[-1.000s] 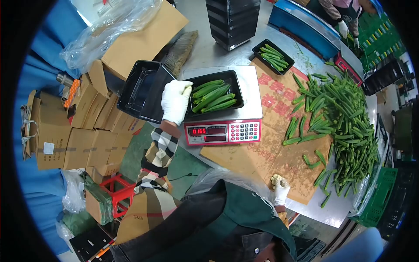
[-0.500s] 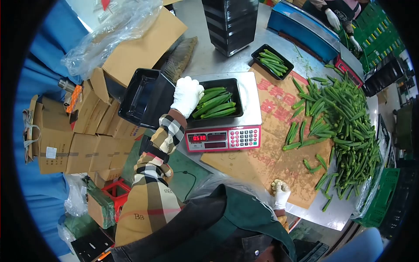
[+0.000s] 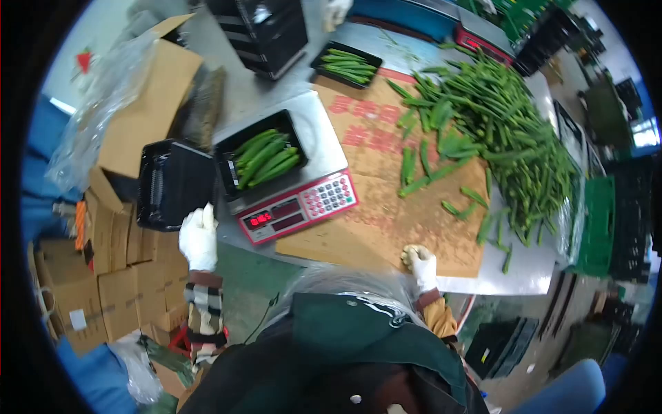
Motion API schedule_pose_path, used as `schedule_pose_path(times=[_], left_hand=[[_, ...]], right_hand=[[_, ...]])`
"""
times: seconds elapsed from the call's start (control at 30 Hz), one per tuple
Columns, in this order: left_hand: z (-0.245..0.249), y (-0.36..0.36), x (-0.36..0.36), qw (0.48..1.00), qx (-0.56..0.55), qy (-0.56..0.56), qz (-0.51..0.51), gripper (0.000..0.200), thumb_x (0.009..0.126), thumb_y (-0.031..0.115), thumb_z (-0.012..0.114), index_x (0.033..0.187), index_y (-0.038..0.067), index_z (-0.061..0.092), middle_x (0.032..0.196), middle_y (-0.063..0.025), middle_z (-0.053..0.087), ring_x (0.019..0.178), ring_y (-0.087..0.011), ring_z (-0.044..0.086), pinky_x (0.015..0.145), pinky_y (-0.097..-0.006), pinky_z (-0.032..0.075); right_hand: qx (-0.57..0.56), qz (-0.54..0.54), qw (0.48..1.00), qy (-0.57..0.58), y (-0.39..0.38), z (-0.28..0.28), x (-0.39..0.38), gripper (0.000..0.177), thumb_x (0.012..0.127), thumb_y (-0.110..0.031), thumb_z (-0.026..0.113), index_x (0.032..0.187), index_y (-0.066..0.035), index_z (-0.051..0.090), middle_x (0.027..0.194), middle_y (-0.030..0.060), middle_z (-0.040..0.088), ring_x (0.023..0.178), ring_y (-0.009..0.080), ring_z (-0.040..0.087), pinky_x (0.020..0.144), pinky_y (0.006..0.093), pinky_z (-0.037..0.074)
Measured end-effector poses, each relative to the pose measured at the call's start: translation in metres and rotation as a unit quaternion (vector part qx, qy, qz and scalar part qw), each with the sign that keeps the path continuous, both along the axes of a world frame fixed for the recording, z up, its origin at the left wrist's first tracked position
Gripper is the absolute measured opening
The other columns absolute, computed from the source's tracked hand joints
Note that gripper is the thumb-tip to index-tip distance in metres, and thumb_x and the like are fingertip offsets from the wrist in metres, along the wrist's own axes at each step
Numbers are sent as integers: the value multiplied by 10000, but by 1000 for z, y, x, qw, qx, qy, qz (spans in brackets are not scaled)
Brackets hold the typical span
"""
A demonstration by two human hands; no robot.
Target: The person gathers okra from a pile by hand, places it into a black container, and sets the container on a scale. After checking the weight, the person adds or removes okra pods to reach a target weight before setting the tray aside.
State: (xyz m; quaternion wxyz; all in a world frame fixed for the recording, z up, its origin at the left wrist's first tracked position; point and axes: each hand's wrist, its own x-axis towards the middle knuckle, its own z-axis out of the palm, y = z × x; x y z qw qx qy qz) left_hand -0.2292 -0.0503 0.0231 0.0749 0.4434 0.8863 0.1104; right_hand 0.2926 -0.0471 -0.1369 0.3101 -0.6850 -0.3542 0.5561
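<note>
Beside the okra-laden scale point(image 3: 322, 138), the left hand point(image 3: 198, 239) hovers near a black tray point(image 3: 155, 190).
Right hand point(image 3: 420, 263) curls closed at the cardboard point(image 3: 345, 243); left grip unclear.

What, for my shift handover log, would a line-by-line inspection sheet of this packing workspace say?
Surface: metal table, partly covered by a stained cardboard sheet.
Job's things: scale, display lit, bearing an okra-filled tray; second filled tray beyond; loose okra pile at right; empty-looking black tray left of the scale.
Clutter: opened carton with clear plastic wrap; a few stray pods on the cardboard.
Hands: both gloved; left by the empty-looking tray, contact unclear; right curled at the cardboard's near edge.
Cables: thin dark cable on the floor, ends not traceable.
Surroundings: stacked boxes; green crate; another person's gloved hand across the table.
</note>
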Motion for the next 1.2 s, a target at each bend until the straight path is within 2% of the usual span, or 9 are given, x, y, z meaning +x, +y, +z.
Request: schedule_pose_path(times=[0.03,0.13,0.3,0.5,0.63,0.77,0.87,1.03,1.2], left_hand=[[3,-3,4,993,-112,-27,38,185,990,201,617,1074,90,739,990,-153,724,952,-306,694,874,-383,529],[-55,-27,-26,990,109,-72,-51,305,997,63,525,1266,110,658,1140,-166,718,1031,-296,690,966,-356,512],[-12,14,-18,896,165,-412,29,221,1043,235,616,997,41,709,821,13,666,674,-39,552,648,-206,463],[-25,74,1,911,237,-339,13,479,988,223,673,1378,-29,556,1105,-74,694,934,-131,641,861,-282,519],[-48,92,12,849,277,-446,-62,540,897,-109,601,1422,-51,494,1285,-122,655,1209,-182,621,1038,-310,480],[-31,99,47,829,214,-513,-66,564,926,-42,659,1460,-43,480,1342,-111,621,1164,-161,610,1040,-297,468],[-19,96,51,865,253,-434,-23,251,968,114,696,1185,-2,647,1056,-63,701,900,-109,652,833,-258,527],[-10,93,44,874,320,-365,6,113,974,138,675,965,26,666,836,-42,690,742,-92,633,702,-266,515],[1,83,40,877,324,-354,2,104,975,129,668,955,27,661,833,-45,697,751,-92,637,707,-261,512]], right_hand=[[-37,23,999,-18,6,10,2,149,1011,-111,637,1051,2,726,873,58,743,727,96,656,652,238,523],[-57,68,996,-15,27,13,13,169,1013,-116,629,1080,5,726,883,58,750,750,109,672,667,254,533],[89,66,993,-43,78,-1,16,326,997,-107,633,1297,18,635,1075,120,730,889,151,688,768,299,551],[209,245,896,-307,132,37,-40,650,909,-240,703,1521,-253,484,1216,198,596,1064,362,634,937,440,518],[197,234,845,-438,131,45,-50,414,857,-318,762,1243,-184,698,1125,158,626,1027,364,639,899,449,523],[196,116,892,-392,121,13,-18,180,840,-98,763,1007,-89,694,1006,132,644,920,298,659,872,379,528],[310,-61,945,-81,126,10,-22,161,838,70,702,957,-35,673,1017,131,643,928,239,648,910,330,512],[520,124,804,-259,154,155,-116,181,841,-10,744,1005,-78,710,1069,150,694,961,307,676,869,379,547],[583,266,703,-307,171,165,-163,276,812,-53,732,1074,-133,763,1238,220,678,1012,372,677,841,441,556]])
